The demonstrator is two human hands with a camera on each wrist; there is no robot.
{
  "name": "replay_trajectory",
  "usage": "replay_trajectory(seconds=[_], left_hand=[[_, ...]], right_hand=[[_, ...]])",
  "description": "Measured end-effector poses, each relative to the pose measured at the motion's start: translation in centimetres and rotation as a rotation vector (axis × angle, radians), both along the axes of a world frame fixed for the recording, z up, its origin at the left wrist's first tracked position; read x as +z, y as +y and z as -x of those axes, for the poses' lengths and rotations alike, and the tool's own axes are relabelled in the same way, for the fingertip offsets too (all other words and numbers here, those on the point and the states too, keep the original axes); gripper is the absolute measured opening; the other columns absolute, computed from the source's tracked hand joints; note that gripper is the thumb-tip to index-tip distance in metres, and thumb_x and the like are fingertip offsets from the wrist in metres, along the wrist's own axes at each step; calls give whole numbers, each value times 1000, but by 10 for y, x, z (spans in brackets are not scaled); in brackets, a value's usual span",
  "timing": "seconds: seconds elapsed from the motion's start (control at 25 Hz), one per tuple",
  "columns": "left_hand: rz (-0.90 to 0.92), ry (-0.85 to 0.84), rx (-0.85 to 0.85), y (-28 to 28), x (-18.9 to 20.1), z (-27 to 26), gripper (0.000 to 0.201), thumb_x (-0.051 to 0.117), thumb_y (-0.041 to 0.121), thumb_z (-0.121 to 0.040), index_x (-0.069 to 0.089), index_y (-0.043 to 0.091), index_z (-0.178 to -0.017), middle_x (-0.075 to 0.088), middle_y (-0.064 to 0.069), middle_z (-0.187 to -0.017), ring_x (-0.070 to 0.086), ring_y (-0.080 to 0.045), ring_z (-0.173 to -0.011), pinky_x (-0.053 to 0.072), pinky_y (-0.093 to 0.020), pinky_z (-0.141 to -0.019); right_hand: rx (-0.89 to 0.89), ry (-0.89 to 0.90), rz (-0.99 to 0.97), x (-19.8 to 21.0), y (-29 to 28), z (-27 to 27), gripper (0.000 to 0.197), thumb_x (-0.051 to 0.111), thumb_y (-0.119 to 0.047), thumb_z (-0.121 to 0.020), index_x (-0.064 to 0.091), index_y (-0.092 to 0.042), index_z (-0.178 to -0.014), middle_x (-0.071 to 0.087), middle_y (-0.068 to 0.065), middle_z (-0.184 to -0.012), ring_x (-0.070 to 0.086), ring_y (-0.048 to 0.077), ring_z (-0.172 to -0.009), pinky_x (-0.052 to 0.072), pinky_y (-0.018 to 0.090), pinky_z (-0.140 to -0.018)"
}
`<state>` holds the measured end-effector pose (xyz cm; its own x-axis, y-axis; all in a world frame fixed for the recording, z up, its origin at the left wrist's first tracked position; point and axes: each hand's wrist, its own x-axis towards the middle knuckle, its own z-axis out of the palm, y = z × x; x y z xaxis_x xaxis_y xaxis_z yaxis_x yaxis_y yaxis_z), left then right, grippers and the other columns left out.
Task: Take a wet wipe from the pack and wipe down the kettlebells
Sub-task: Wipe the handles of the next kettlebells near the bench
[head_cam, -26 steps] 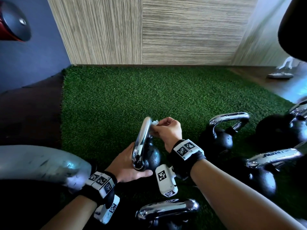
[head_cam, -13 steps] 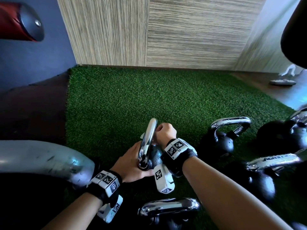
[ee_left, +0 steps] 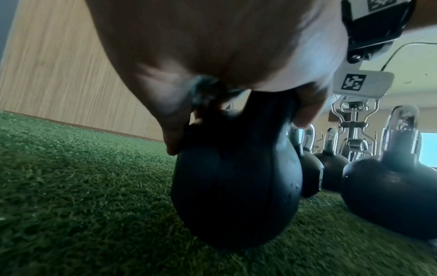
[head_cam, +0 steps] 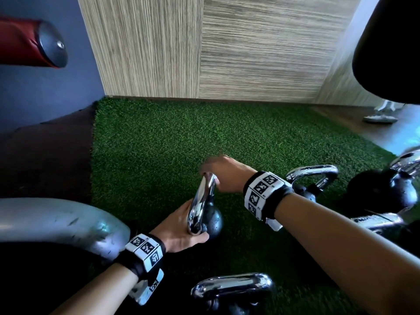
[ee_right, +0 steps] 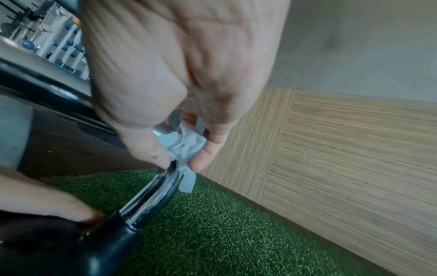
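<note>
A small black kettlebell [head_cam: 212, 220] with a chrome handle [head_cam: 201, 201] stands on the green turf [head_cam: 159, 144]. My left hand [head_cam: 179, 230] grips it low, where the handle meets the ball; in the left wrist view its fingers [ee_left: 172, 138] curl round the ball [ee_left: 236, 186]. My right hand [head_cam: 225, 173] sits over the top of the handle. The right wrist view shows its thumb and fingers pinching a crumpled white wet wipe [ee_right: 184, 143] round the chrome handle [ee_right: 156, 192]. The wipe is hidden in the head view. No pack is in view.
Other chrome-handled kettlebells stand to the right [head_cam: 311, 185], far right [head_cam: 386, 192] and near me [head_cam: 231, 289]. A big silver rounded part [head_cam: 56, 223] lies at the left, a red pad [head_cam: 22, 42] juts out at the upper left. A wood-panel wall [head_cam: 204, 53] bounds the turf.
My right hand slid the wipe down the handle's right side, then back up over its top. The left hand kept its grip on the kettlebell.
</note>
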<state>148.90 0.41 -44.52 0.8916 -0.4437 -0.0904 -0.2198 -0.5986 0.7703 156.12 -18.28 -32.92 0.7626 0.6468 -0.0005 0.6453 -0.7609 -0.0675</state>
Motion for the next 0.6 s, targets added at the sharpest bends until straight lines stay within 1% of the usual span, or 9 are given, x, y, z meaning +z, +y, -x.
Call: replay_trajectory(seconds=[0.08,0.12,0.16,0.24,0.28,0.32,0.4,0.52,0.6], left_hand=[[1,45,-79,7,-1,-10,79,86,34,-76,42,33,-143,60,29,-120,54,24,-105,43,-9,-102],[0,83,-121,11,1,-15,77,86,32,-77,43,38,-141,61,31,-119,53,25,-106,42,-7,-101],[14,114,-149,14,2,-20,74,86,32,-78,44,45,-138,62,31,-122,53,24,-111,40,-7,-102],[85,119,-169,16,0,-31,70,85,36,-78,50,57,-135,57,32,-138,48,14,-130,33,-17,-114],[120,108,-158,16,-1,-38,65,84,34,-80,55,56,-133,53,35,-142,43,12,-136,27,-18,-118],[150,101,-149,15,-3,-45,59,83,27,-81,60,52,-130,52,40,-139,42,14,-135,23,-17,-119],[187,119,-128,13,-4,-54,54,83,19,-79,67,45,-123,56,43,-130,44,19,-130,22,-14,-117],[189,104,-77,15,-11,-54,55,86,30,-74,69,43,-125,58,25,-140,45,18,-130,21,-20,-121],[200,92,-27,19,-16,-47,57,86,29,-77,68,39,-129,55,18,-145,42,21,-129,20,-20,-121]], right_hand=[[-83,10,28,2,-7,11,40,65,-7,-91,62,-15,-129,63,8,-118,64,22,-106,57,34,-93],[-133,5,37,1,-13,18,41,64,-8,-91,60,-14,-131,61,8,-119,64,23,-105,57,33,-90],[-168,-2,38,-2,-20,24,40,64,-8,-91,59,-13,-130,59,9,-119,64,24,-105,57,34,-90],[-260,26,31,-6,-36,35,36,61,-8,-91,60,-14,-126,58,8,-118,64,26,-104,57,36,-89],[-306,47,31,-7,-45,40,33,61,-8,-92,60,-16,-123,58,6,-115,65,26,-102,56,34,-86],[-345,63,26,-8,-52,44,29,62,-11,-93,61,-17,-120,58,5,-112,65,25,-100,54,33,-82],[-400,79,-10,-7,-59,49,23,65,-12,-93,64,-16,-116,61,4,-108,68,25,-95,53,33,-78],[-407,101,-65,-5,-53,43,24,63,-4,-95,67,-15,-116,65,4,-107,70,21,-89,60,32,-77],[-386,103,-58,-3,-46,37,30,61,-1,-95,67,-16,-120,64,4,-111,70,20,-91,61,33,-79]])
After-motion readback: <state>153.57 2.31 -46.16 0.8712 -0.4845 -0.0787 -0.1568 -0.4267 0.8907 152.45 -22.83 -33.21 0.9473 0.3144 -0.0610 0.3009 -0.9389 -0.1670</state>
